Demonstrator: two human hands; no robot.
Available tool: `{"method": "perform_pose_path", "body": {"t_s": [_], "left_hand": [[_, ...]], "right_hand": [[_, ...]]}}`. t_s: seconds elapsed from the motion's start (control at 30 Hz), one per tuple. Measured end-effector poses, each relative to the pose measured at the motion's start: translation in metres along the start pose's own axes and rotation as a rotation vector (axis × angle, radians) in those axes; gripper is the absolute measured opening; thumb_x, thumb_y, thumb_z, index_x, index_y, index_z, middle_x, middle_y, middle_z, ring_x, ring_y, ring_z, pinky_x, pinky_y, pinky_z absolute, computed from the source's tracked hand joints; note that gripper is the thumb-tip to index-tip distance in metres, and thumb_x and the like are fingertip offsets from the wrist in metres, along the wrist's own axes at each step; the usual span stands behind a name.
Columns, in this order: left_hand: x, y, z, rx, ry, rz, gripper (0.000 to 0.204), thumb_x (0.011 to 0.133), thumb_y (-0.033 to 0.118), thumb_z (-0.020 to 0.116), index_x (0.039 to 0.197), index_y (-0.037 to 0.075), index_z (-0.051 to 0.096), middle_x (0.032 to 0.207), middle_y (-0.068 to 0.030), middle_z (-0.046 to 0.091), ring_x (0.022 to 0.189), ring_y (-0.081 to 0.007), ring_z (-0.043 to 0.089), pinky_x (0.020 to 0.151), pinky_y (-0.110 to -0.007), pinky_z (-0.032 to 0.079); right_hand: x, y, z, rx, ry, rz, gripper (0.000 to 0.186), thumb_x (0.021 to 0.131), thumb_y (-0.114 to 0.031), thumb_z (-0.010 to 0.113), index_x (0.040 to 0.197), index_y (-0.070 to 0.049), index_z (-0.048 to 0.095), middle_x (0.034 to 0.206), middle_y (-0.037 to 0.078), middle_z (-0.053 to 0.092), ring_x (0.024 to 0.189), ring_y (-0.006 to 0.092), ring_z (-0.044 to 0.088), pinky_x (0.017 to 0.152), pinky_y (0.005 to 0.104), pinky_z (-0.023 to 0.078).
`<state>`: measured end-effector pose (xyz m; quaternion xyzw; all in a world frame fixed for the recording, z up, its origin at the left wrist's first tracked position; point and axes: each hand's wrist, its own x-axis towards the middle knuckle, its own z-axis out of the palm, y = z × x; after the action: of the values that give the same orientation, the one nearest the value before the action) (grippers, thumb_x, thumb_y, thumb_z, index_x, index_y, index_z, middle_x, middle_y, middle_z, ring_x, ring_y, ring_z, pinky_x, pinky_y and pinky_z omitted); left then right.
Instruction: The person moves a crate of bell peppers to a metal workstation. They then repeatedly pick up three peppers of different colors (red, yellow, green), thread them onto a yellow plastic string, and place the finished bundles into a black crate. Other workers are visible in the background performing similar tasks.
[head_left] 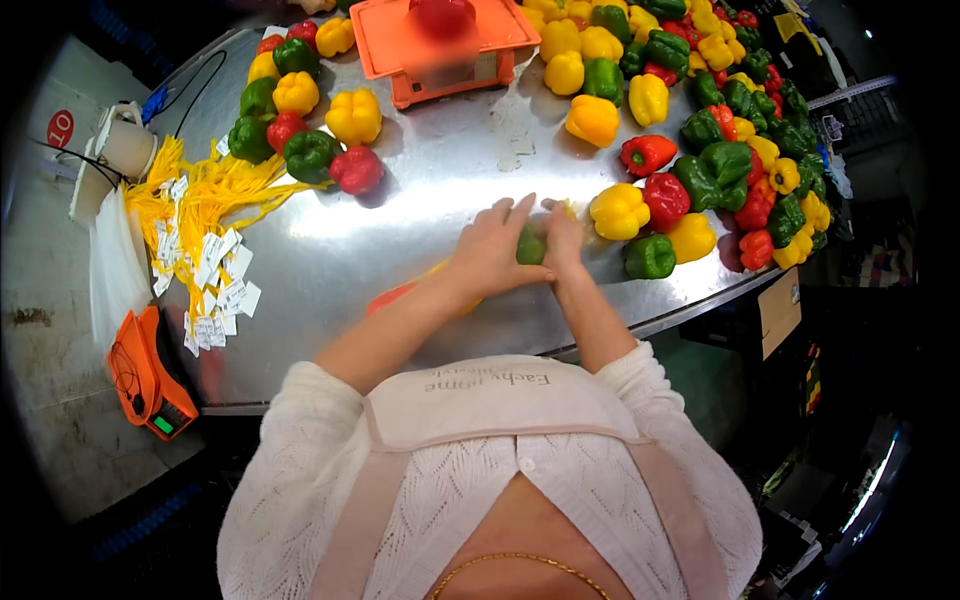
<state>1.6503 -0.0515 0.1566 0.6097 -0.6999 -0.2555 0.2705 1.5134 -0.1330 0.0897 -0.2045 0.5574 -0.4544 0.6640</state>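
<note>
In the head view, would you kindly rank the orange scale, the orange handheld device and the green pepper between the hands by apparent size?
1. orange scale
2. orange handheld device
3. green pepper, mostly hidden between the left hand and right hand, so its size is unsure.

Orange scale (440,45); yellow tagged ties (205,215); orange handheld device (148,375).

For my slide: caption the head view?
Both hands, left and right, hold a green pepper on a steel table.

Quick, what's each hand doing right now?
Left hand: fingers spread, cupped against the green bell pepper on the steel table.
Right hand: closed around the same pepper from the other side.
</note>
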Motion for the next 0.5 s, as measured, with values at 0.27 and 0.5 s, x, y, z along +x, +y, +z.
{"method": "perform_pose_path", "body": {"t_s": [0.27,0.5], "left_hand": [[-0.003,0.02,0.018,0.345,-0.128,0.005,0.076,0.066,0.036,0.083,0.129,0.013,0.048,0.126,-0.0136,0.048,0.105,-0.0363,0.054,0.082,-0.048,0.049],[-0.004,0.035,0.007,0.306,-0.186,-0.09,0.095,0.067,0.038,0.083,0.145,0.012,0.035,0.135,-0.0147,0.043,0.116,-0.035,0.05,0.091,-0.049,0.047]], "right_hand": [[0.006,-0.001,-0.02,0.088,-0.089,0.059,0.024,0.104,-0.023,0.043,0.102,-0.002,0.055,0.061,0.0,0.043,0.055,0.0123,0.044,0.054,0.0275,0.042],[-0.004,-0.001,-0.012,0.143,-0.099,-0.128,0.02,0.103,-0.02,0.04,0.101,-0.004,0.051,0.062,0.0,0.041,0.052,0.0117,0.041,0.052,0.028,0.043]]}}
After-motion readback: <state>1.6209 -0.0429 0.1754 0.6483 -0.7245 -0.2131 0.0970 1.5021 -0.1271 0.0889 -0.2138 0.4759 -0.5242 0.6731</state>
